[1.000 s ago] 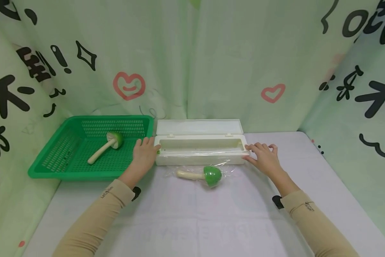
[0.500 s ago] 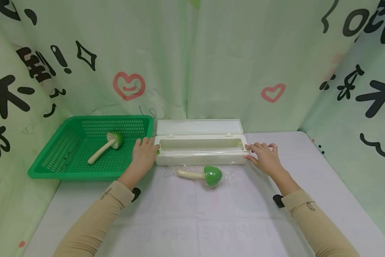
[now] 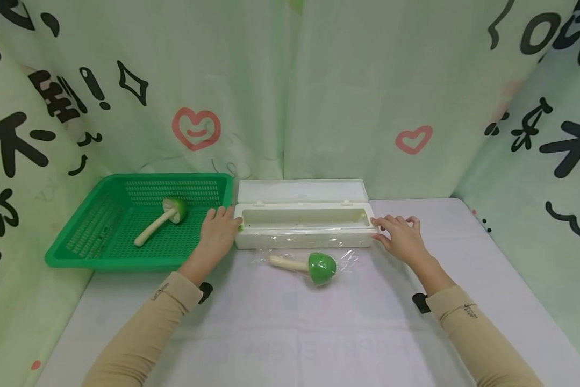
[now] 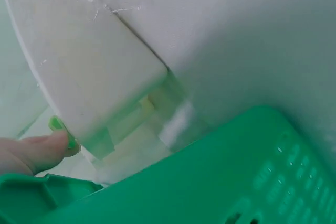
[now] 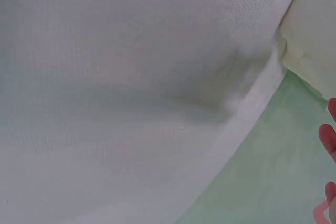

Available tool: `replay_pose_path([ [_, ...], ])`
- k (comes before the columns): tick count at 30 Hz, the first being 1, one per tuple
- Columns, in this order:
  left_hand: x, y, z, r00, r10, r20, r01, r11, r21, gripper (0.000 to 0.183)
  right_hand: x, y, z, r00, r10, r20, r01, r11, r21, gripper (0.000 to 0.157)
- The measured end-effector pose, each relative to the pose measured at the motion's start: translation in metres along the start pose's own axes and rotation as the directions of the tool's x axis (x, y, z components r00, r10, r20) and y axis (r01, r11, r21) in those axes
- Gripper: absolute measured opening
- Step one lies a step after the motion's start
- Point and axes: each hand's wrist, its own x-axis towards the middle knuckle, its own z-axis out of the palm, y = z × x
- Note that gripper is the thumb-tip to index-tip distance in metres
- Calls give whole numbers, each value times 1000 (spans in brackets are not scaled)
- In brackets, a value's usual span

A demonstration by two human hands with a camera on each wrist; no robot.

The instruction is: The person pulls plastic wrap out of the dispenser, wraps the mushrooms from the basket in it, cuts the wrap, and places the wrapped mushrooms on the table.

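Note:
A white cling film dispenser (image 3: pixel 304 239) stands lengthwise at the back of the table, its lid (image 3: pixel 301 191) raised behind it. My left hand (image 3: pixel 217 231) is at its left end, with the thumb touching a small green slider (image 4: pixel 64 130) at the corner in the left wrist view. At the right end, my right hand (image 3: pixel 400 236) holds the corner with thumb and fingers. Clear film hangs over the front of the dispenser. On the table before it lies a toy mushroom (image 3: pixel 321 269) with a green cap and cream stem, the film around it.
A green plastic basket (image 3: pixel 101 263) stands left of the dispenser, right beside my left hand. Inside lies a second toy mushroom (image 3: pixel 155 227). Pale green printed curtains (image 3: pixel 338 97) hang behind and at both sides of the white-covered table (image 3: pixel 294 333).
Both hands stay at the ends of the dispenser. The mushroom's cap has shifted slightly toward me, and its film with it. The head view has moved a little.

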Motion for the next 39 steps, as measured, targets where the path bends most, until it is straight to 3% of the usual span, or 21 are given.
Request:
replay_pose_path([
  [5, -1, -1, 1, 997, 75, -17, -75, 997, 37, 33, 0, 0, 0, 1000, 8, 10, -8, 1000, 13, 39],
  [9, -2, -3, 5, 988, 120, -100, -117, 993, 32, 22, 0, -1, -1, 1000, 15, 15, -16, 1000, 19, 39],
  [15, 0, -3, 8, 970, 120, -210, -113, 993, 44, 27, 0, -1, -1, 1000, 11, 7, -11, 1000, 21, 37],
  [19, 5, -2, 11, 964, 97, -249, -97, 995, 11, 24, 1, -2, 0, 1000, 4, -2, -4, 1000, 21, 37],
  [28, 14, 0, 12, 983, 122, -135, -121, 993, 12, 30, -1, -2, 0, 1000, 15, 12, -16, 999, 29, 39],
  [39, 25, 11, 9, 999, 33, -23, -30, 996, 89, 45, -1, -2, 0, 1000, 11, 9, -11, 999, 35, 39],
])
